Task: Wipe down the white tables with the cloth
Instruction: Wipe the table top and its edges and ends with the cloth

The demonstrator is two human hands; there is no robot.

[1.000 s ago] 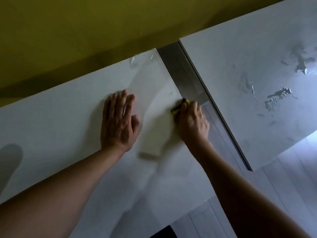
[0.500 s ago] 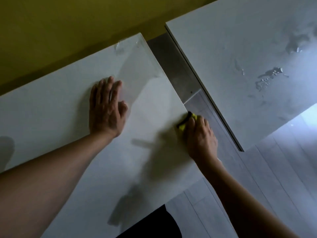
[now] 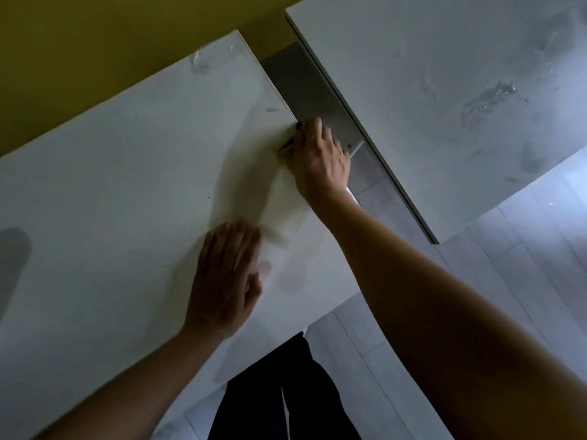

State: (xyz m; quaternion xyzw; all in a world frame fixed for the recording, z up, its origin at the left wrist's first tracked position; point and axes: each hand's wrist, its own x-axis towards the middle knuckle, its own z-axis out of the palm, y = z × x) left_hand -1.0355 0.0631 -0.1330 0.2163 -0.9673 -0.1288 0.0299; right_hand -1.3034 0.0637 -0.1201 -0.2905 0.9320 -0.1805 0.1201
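At the near bench's (image 3: 127, 185) right edge, right hand (image 3: 320, 160) curled over a mostly hidden cloth (image 3: 287, 147), left hand (image 3: 227, 277) flat, fingers straight, on the smooth white top, second glossy bench (image 3: 413, 74) far right, wet-streaked

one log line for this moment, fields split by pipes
right hand presses cloth at near table right edge | left hand flat on top | far table wet patches

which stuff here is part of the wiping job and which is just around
Part of the job:
near white table
far white table, water on it
cloth, mostly hidden under the right hand
left hand, flat on the near table

Just around:
yellow wall
grey floor
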